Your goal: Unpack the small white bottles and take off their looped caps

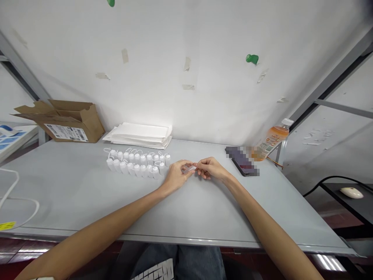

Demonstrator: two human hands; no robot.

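My left hand is closed around a small, narrow, translucent whitish piece above the middle of the table. The fingertips of my right hand pinch together at its right end. What exactly the piece is cannot be made out, and fingers cover part of it. Just left of my left hand, several small white plastic bottles stand upright in two rows. Thin white loops rise from the tops of several of them.
On the grey table lie a stack of white sheets and an open cardboard box at the back left. A phone and a tilted drink bottle are at the right. A white cable curls at the left edge.
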